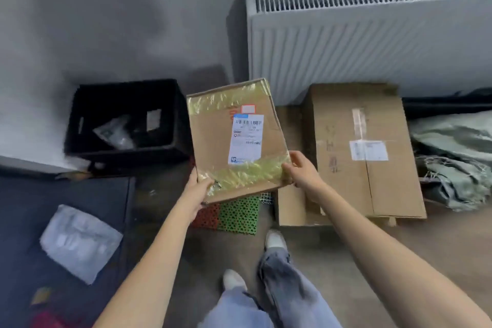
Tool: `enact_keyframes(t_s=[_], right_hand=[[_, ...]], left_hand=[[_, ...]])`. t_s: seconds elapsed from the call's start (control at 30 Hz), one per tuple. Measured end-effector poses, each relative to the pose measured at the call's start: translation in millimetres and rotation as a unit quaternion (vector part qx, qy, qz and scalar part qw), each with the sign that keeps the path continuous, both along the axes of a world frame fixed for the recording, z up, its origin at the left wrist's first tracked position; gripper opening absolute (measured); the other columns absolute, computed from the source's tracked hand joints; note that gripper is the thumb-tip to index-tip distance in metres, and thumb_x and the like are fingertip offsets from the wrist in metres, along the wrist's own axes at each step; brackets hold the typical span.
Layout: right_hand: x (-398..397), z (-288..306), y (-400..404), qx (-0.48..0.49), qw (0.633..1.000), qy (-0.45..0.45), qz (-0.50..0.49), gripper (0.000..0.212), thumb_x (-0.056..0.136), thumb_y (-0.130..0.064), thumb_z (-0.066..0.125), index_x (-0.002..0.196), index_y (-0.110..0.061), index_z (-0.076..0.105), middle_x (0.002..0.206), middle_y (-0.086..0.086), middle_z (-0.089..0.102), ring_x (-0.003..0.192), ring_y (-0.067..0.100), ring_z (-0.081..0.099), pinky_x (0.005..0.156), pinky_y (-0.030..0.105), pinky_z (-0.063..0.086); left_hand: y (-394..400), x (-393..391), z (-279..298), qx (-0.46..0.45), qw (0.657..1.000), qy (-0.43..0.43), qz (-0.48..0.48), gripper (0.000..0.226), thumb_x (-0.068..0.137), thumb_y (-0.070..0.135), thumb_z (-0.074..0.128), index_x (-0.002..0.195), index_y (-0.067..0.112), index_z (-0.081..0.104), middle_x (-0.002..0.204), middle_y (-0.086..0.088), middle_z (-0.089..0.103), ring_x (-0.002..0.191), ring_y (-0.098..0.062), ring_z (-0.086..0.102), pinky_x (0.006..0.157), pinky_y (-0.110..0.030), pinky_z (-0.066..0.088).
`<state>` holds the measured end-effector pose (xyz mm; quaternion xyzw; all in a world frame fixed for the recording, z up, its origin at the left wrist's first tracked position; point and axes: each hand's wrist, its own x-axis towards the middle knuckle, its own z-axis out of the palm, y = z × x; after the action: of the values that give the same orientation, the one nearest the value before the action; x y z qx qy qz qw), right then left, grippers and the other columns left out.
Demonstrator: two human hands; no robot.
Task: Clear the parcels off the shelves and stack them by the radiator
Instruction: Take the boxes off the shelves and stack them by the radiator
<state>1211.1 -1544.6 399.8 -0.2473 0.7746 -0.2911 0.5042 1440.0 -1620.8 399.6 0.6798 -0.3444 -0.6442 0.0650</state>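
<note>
Hovering in the air in front of the radiator (372, 42), a flat cardboard parcel (213, 141) is held tilted, its far edge raised toward the wall. It carries a white shipping label (246, 138) with a barcode and bands of yellowish tape across its top and bottom. The left hand (197, 192) grips the near left corner, thumb curled over the taped top face and fingers underneath. The right hand (303, 168) holds the near right corner, thumb on top at the edge and fingers wrapped round the side. Under the parcel's near edge lies a perforated mat (234, 216), part green and part red. Just to the right, a large cardboard box (372, 189) rests on the floor against the foot of the radiator, on top of another flattened piece of cardboard (290, 210). Beyond it to the right sits a heap of grey-green fabric (452, 157). To the left of the parcel stands a black crate (125, 120) with some plastic-wrapped items inside. Nearer, on a dark blue mat (24, 221), lies a grey plastic mailer bag (80, 242). The person's jeans and light shoes show at the bottom.
</note>
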Motion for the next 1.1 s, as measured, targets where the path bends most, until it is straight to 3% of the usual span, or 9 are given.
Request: enact_keyframes(t_s=[0.1,0.3,0.53,0.7,0.83,0.93,1.0,1.07,1.1], right_hand=[[0,-128,-8,0.044,0.998,-0.032,-0.031,0.033,0.094,-0.009,0.046,0.127,-0.009,0.048,0.122,0.011,0.059,0.101,0.02,0.056,0.074,0.025,0.046],[3,-350,-29,0.101,0.992,-0.055,-0.059,0.04,0.092,-0.007,0.046,0.131,-0.013,0.046,0.129,0.011,0.057,0.117,0.027,0.055,0.1,0.044,0.046],[-10,-458,-99,0.036,0.992,0.054,-0.111,0.05,0.091,0.002,0.034,0.14,-0.008,0.035,0.126,0.001,0.052,0.117,0.015,0.049,0.089,0.014,0.038],[0,-458,-121,-0.008,0.988,0.14,-0.058,0.078,0.082,0.018,0.039,0.15,-0.009,0.012,0.159,0.004,0.007,0.145,0.015,0.011,0.1,-0.007,0.018],[20,-415,-110,-0.01,0.976,0.212,0.041,0.078,0.083,0.013,0.04,0.15,-0.016,0.015,0.16,0.001,0.0,0.147,0.019,-0.001,0.121,0.035,0.013],[25,-367,-107,0.015,0.969,0.226,0.097,0.074,0.084,0.008,0.042,0.15,-0.017,0.017,0.159,0.004,0.009,0.147,0.022,0.005,0.121,0.038,0.012],[31,-312,-112,0.027,0.966,0.216,0.136,0.072,0.085,0.006,0.043,0.149,-0.016,0.019,0.158,0.006,0.01,0.146,0.022,0.007,0.121,0.036,0.012],[39,-249,-123,0.026,0.959,0.215,0.181,0.069,0.086,0.003,0.044,0.149,-0.015,0.022,0.157,0.009,0.014,0.145,0.024,0.01,0.12,0.035,0.014],[45,-216,-130,0.023,0.953,0.219,0.208,0.067,0.087,0.002,0.045,0.148,-0.013,0.024,0.156,0.01,0.018,0.144,0.025,0.014,0.119,0.034,0.016]], left_hand=[[-7,-4,-134,0.014,0.999,-0.012,0.04,0.055,0.093,0.009,0.045,0.138,0.04,0.034,0.129,0.006,0.054,0.094,-0.012,0.058,0.07,-0.029,0.044],[-41,-4,-364,0.018,0.999,-0.035,-0.009,0.043,0.092,0.009,0.049,0.11,0.047,0.047,0.106,0.013,0.063,0.087,-0.008,0.059,0.076,-0.032,0.043],[-116,-54,-494,-0.061,0.998,-0.014,0.01,0.058,0.092,0.009,0.051,0.14,0.037,0.035,0.122,0.012,0.06,0.1,-0.007,0.062,0.084,-0.031,0.051],[-142,-89,-506,-0.11,0.994,-0.018,0.019,0.063,0.096,0.009,0.042,0.149,0.031,0.016,0.153,0.001,0.03,0.137,-0.019,0.035,0.114,-0.043,0.03],[-126,-86,-460,-0.057,0.998,-0.004,-0.025,0.072,0.098,0.018,0.041,0.147,0.036,-0.008,0.159,0.002,-0.002,0.146,-0.024,0.006,0.115,-0.05,0.012],[-107,-75,-401,-0.031,0.998,0.003,-0.057,0.071,0.097,0.014,0.042,0.148,0.036,-0.002,0.159,0.001,0.0,0.145,-0.024,0.013,0.115,-0.046,0.018],[-94,-55,-345,-0.008,0.998,-0.013,-0.063,0.074,0.095,0.008,0.042,0.148,0.037,0.0,0.159,-0.003,0.005,0.121,-0.015,0.047,0.097,-0.017,0.044],[-89,-31,-284,-0.006,0.997,-0.033,-0.069,0.074,0.095,0.005,0.042,0.148,0.038,0.001,0.158,-0.008,0.013,0.077,0.002,0.048,0.051,0.003,0.04],[-89,-16,-251,-0.01,0.997,-0.039,-0.063,0.073,0.095,0.005,0.042,0.148,0.037,0.003,0.157,-0.009,0.016,0.077,0.002,0.049,0.05,0.003,0.04]])
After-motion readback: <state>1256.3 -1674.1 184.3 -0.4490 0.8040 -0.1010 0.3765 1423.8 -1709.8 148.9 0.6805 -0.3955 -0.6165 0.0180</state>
